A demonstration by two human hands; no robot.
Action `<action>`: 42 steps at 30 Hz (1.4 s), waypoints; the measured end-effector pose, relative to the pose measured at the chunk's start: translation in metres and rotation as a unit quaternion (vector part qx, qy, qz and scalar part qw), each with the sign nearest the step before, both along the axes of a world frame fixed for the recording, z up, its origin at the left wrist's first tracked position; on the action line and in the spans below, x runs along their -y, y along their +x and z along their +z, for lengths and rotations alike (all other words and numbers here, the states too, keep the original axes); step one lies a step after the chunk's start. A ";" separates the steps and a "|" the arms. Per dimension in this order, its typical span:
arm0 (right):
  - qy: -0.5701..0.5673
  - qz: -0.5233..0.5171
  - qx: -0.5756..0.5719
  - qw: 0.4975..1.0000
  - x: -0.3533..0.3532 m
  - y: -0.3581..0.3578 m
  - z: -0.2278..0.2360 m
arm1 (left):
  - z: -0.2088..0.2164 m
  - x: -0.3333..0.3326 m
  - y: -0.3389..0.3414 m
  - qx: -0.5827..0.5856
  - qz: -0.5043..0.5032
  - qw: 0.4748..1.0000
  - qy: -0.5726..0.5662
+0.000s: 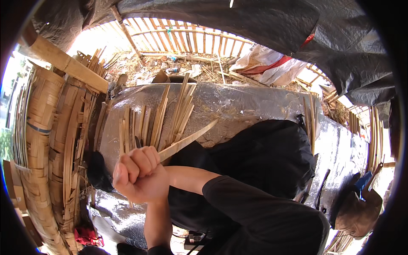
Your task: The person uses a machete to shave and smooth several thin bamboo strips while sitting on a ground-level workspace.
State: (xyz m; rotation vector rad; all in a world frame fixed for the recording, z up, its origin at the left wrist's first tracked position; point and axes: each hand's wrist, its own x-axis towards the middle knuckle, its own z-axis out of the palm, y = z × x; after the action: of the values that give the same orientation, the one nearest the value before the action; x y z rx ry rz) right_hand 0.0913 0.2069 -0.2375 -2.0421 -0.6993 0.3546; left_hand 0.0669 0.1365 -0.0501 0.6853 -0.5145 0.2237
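My left hand (142, 180) is closed in a fist, left of the middle. A long, pale bamboo strip (191, 138) slants from the fist up to the right and narrows to a tip. My right forearm (187, 176), in a black sleeve, crosses from the lower right and meets the left wrist. The right hand is hidden behind the left one, so its fingers do not show. Just beyond the fist stand several upright bamboo strips (159, 117). Black cloth (263, 155) covers the area right of the held strip.
Tall woven bamboo panels (42, 102) line the left side. Shiny plastic sheeting (238, 97) spreads ahead. A slatted bamboo fence (182, 38) and a white and red sack (267, 63) are at the back. Dark tarpaulin (263, 19) hangs overhead. Red cloth (88, 236) lies lower left.
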 end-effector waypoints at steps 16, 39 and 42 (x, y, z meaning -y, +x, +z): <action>-0.059 0.059 -0.003 0.997 0.020 0.011 -0.020 | 0.019 0.005 0.036 -0.065 -0.032 0.994 0.085; -0.358 0.106 0.247 0.894 0.405 -0.045 -0.077 | 0.051 0.070 0.054 -0.142 0.087 0.975 0.146; -0.332 -0.119 0.270 0.896 0.375 -0.077 -0.082 | 0.049 0.068 0.049 -0.142 0.087 0.976 0.142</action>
State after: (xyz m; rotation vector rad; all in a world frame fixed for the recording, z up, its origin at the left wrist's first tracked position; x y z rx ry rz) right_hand 0.0144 -0.1677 -0.3195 -2.9015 -0.6948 -0.1670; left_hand 0.1161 0.0686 -0.0013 1.0259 -0.2125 0.2137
